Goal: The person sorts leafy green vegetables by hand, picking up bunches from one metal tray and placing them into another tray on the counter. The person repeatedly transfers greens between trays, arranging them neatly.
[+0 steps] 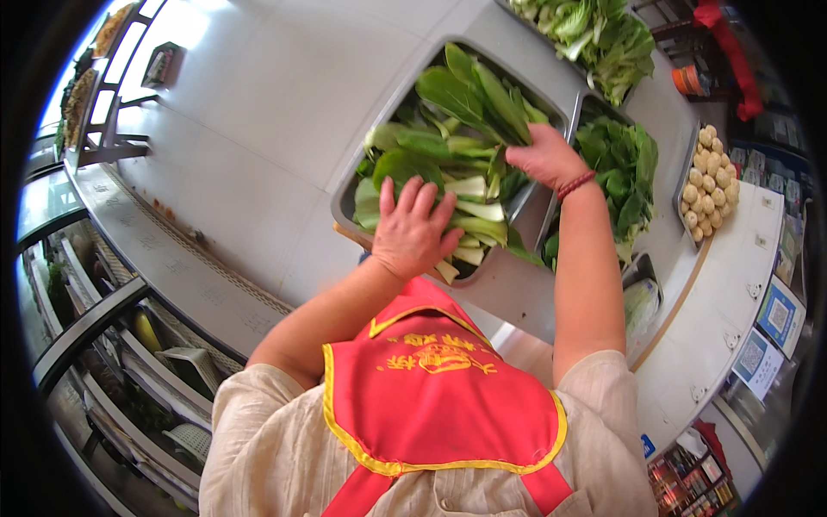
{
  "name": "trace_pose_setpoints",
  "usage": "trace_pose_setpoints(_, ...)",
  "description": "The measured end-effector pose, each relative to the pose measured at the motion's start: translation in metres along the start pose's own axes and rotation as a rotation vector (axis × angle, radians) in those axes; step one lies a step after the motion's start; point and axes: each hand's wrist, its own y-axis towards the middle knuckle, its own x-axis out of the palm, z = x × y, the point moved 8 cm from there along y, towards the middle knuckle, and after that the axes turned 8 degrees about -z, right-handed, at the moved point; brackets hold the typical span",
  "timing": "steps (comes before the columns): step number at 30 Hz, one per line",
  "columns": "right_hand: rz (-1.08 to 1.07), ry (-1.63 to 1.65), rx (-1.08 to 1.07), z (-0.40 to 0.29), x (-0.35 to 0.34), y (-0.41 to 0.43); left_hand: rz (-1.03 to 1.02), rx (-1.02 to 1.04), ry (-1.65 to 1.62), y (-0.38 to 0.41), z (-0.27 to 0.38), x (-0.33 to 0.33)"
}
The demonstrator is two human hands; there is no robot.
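Note:
A deep metal tray (340, 208) in front of me holds leafy greens that look like bok choy (420, 139), laid with pale stems and green leaves crossing. My left hand (413, 226) rests flat on the greens at the tray's near left, fingers spread over leaves and cut stems. In my right hand (548, 157), at the tray's right side, is a bunch of bok choy (484, 97) gripped by the stem end. Its broad leaves point up and to the left, over the tray's far part. My fingers hide the stem ends.
Right of the tray stands another metal tray of dark leafy greens (620, 168). Pale lettuce-like greens (581, 32) fill a tray farther back. A tray of round, pale potato-like items (709, 184) sits at the counter's right. Glass-fronted shelving (97, 316) runs along the left.

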Motion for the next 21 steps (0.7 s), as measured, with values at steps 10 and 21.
trace_pose_setpoints(10, 0.530, -0.841, 0.072, -0.016, 0.021, 0.003, -0.080, 0.011, 0.031, -0.010, -0.003, 0.000)
trace_pose_setpoints(21, 0.384, -0.223, -0.099, -0.022, -0.024, -0.005, 0.016, -0.004, 0.015, -0.002, -0.005, -0.001)
